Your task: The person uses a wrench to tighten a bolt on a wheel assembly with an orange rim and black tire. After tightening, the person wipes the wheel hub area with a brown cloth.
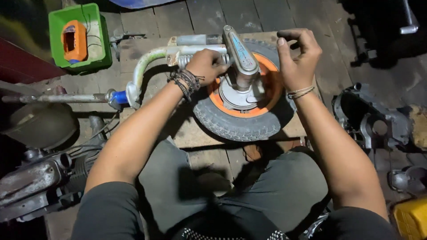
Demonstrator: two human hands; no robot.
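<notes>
We grip the fork (pixel 178 55) with our left hand (pixel 205 66) while our right hand (pixel 297 58), fingers curled empty, hovers over the wheel (pixel 231 124) lying flat on the floor boards, steadying it for fitting

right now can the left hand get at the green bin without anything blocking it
Probably yes. The left hand rests on the fork over the wheel, and the green bin sits open-topped further to its left. Only the curved pale tube lies between them, low enough to pass over.

Orange wheel rim (pixel 267 91) (green crate (pixel 100 42))
</notes>
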